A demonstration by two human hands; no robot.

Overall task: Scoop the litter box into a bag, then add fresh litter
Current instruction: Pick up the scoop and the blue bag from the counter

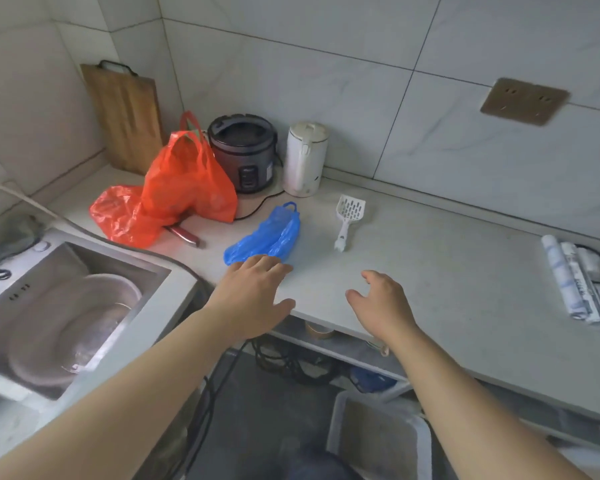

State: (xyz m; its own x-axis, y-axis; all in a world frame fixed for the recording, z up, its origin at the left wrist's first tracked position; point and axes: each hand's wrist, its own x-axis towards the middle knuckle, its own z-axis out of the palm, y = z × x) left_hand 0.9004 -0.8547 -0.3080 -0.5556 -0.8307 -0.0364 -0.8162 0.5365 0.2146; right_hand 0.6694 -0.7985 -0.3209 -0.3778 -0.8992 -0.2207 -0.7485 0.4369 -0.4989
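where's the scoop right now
In the head view the scoop lies on the counter, right of the blue bag and just in front of the white kettle.

Soft even daylight, slight blur, wide-angle edge distortion.

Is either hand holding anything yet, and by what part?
Nothing is held. The left hand reaches with straight fingers at the near end of the blue bag; the right hand hovers empty.

You stand in a home kitchen: steel sink (66, 306) near left, rice cooker (245, 152) and white kettle (305, 159) on the far counter (447, 271), cutting board (125, 116) against tiled wall.
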